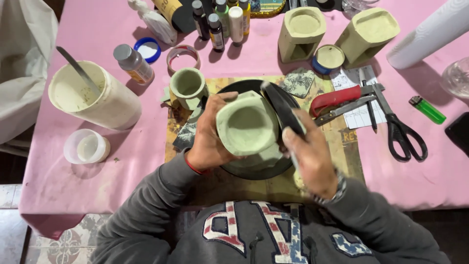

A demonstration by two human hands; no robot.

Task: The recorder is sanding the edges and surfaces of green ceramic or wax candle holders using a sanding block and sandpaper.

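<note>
Two hands (210,132) (312,156) crowd pot (246,124); scissors (398,127), cup (188,85), bottles (222,19) around.

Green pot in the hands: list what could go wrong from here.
1. The green pot is gripped by the left hand alone, above the black dish; a slip might chip it.
2. The right hand works a dark tool at the rim, close to the left fingers; it could nick them.
3. The scissors lie open near the right elbow.
</note>
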